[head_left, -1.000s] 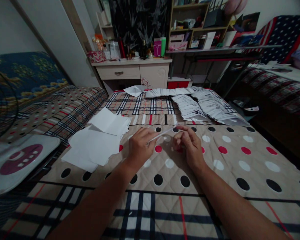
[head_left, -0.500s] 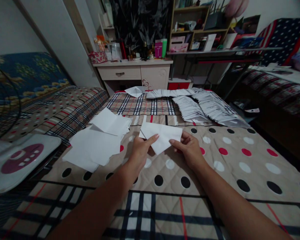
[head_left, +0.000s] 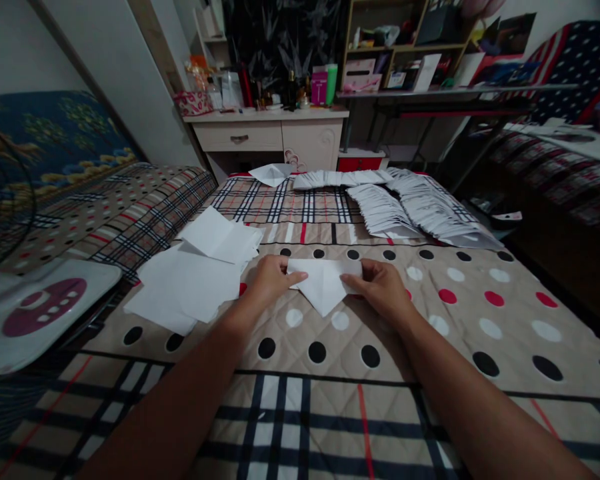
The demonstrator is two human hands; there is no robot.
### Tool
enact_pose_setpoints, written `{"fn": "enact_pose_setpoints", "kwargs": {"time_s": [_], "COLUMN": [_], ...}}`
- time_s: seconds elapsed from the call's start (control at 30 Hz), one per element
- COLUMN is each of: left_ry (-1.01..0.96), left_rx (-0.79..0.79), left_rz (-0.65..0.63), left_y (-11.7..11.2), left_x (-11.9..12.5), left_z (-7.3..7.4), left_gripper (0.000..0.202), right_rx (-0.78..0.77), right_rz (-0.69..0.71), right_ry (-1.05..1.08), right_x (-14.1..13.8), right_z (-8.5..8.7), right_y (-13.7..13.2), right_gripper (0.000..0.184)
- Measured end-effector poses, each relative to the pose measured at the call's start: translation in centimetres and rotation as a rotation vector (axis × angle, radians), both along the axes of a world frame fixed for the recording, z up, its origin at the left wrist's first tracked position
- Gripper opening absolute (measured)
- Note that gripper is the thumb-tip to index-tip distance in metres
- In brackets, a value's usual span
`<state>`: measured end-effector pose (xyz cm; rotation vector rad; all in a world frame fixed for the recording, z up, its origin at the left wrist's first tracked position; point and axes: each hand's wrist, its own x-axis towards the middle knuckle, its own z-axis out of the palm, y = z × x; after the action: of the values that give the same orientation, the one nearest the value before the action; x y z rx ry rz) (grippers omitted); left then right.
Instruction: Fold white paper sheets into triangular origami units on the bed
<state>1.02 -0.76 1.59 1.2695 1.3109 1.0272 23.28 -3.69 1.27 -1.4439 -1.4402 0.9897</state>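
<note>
Between my two hands is a folded sheet of white paper [head_left: 323,283], its top edge straight and its lower part narrowing to a point toward me. My left hand [head_left: 275,277] pinches the left corner, thumb on top and fingers underneath. At the right corner my right hand [head_left: 377,283] grips it the same way, thumb over the front. A loose pile of white paper sheets [head_left: 195,280] lies on the bed to the left of my left hand. Rows of folded papers [head_left: 385,210] stand packed together beyond my right hand.
A quilted bedspread [head_left: 325,407] with dots and plaid lies under everything. One folded paper [head_left: 271,174] sits at its far edge. On the left is a white folding table [head_left: 100,280] with a purple print. A white dresser [head_left: 260,137] stands behind the bed.
My left hand has shifted to the paper's left corner and the flap there now lies folded in. The paper has straightened and is level. The view has tipped slightly downward.
</note>
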Motion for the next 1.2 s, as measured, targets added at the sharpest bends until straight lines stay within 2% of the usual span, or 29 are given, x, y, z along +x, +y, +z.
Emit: {"fn": "enact_pose_setpoints", "kwargs": {"time_s": [0.1,0.17,0.2,0.27,0.33,0.47,0.6,0.73,0.9,1.07,1.2], "left_ry": [0.095,0.163,0.197,0.259,0.307,0.312,0.277,0.283,0.311,0.455,0.557], "left_rx": [0.058,0.129,0.165,0.218,0.237,0.268,0.283,0.308,0.413,0.509,0.516], "left_rz": [0.023,0.042,0.046,0.031,-0.01,-0.1,-0.139,-0.194,-0.273,-0.336,-0.372], "left_y": [0.1,0.2,0.3,0.6,0.9,1.4,1.2,1.1,1.1,1.2,1.1], "left_x": [-0.4,-0.5,-0.5,-0.6,-0.6,-0.7,-0.9,-1.1,-1.5,-2.1,-2.3], "left_z": [-0.4,-0.7,-0.8,-1.1,-1.3,-1.4,-0.9,-0.8,-0.9,-1.0,-0.7], "left_gripper": [0.019,0.021,0.023,0.027,0.03,0.026,0.015,0.011,0.014,0.035,0.045], "right_rx": [0.094,0.136,0.152,0.169,0.168,0.143,0.191,0.216,0.299,0.408,0.435], "right_rz": [-0.081,-0.118,-0.114,-0.082,-0.054,-0.046,0.059,0.111,0.133,0.172,0.196], "right_ry": [-0.459,-0.609,-0.624,-0.604,-0.561,-0.447,-0.317,-0.266,-0.318,-0.446,-0.502], "right_x": [0.4,0.5,0.5,0.4,0.4,0.4,0.7,1.1,1.3,1.0,0.9], "right_z": [0.1,0.0,0.0,-0.3,-0.6,-1.2,-1.5,-2.0,-2.1,-1.3,-1.0], "right_y": [0.1,0.2,0.3,0.4,0.6,0.8,0.9,1.0,1.0,0.6,0.5], "right_gripper": [0.02,0.018,0.023,0.033,0.033,0.026,0.012,0.01,0.021,0.03,0.031]}}
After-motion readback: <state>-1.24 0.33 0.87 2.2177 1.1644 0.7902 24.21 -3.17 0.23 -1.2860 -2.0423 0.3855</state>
